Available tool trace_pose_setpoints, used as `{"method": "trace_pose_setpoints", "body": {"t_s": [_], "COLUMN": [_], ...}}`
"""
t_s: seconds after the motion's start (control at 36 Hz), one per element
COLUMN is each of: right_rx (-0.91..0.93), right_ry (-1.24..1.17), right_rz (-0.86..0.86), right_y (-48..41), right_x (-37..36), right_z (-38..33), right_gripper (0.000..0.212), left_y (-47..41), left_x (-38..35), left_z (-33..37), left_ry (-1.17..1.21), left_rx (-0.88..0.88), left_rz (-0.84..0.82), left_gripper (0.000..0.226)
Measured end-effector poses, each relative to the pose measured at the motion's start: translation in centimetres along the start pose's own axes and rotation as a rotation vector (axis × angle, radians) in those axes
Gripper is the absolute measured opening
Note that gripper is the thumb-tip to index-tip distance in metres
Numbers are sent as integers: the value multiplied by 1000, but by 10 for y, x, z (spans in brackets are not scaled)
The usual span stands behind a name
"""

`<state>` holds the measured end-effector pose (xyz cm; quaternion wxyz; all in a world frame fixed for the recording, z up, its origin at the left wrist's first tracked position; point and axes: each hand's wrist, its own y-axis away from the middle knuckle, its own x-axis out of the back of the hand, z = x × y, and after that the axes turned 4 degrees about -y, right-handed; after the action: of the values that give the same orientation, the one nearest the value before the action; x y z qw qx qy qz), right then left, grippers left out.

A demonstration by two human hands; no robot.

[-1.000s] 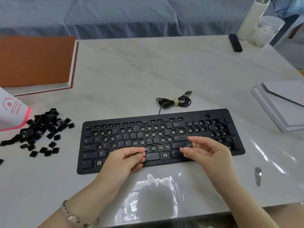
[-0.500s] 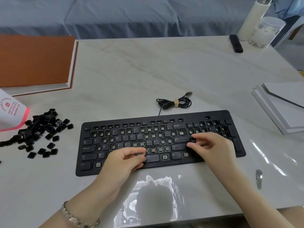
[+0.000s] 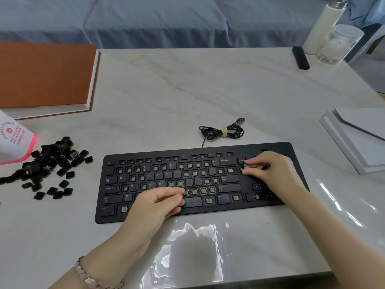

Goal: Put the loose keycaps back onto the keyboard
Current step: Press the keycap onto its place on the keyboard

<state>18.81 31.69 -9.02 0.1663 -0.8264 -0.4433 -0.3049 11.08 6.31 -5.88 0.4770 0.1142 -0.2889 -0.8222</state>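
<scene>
Head view: I see my right grip (image 3: 273, 172) pinching a keycap (image 3: 247, 166) just below Delete on the keyboard (image 3: 229, 207). My left grip (image 3: 154, 205) rests curled on the lower rows (contents hidden); loose keycaps (image 3: 52, 163) lie left of the keyboard.

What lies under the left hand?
The left hand lies over the flat black keyboard's bottom rows, beside the black space bar. The sockets beneath it are covered.

Light: bright, soft, even; source unseen. Shadows: faint, diffuse. Glare: white streaks on clear film (image 3: 193, 257), near and right side of table (image 3: 166, 90). Focus: keyboard (image 3: 200, 176) legends legible at centre; far corners soft. Distortion: wide-angle bowing toward edges.
</scene>
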Motion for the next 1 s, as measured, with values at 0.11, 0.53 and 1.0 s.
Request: {"method": "trace_pose_setpoints", "body": {"t_s": [0.11,0.53,1.0], "right_rx": [1,56,11], "right_ry": [-25,-4,-196], "right_rz": [-4,30,105], "right_y": [0,3,9], "right_x": [1,-9,-18], "right_z": [0,8,14], "right_gripper": [22,20,29], "left_y": [0,0,6], "left_x": [0,0,-2], "left_z": [1,0,9], "left_ry": [-3,-18,36], "left_rx": [-3,-89,-574], "left_rz": [-3,-35,3], "left_gripper": [17,24,40]}}
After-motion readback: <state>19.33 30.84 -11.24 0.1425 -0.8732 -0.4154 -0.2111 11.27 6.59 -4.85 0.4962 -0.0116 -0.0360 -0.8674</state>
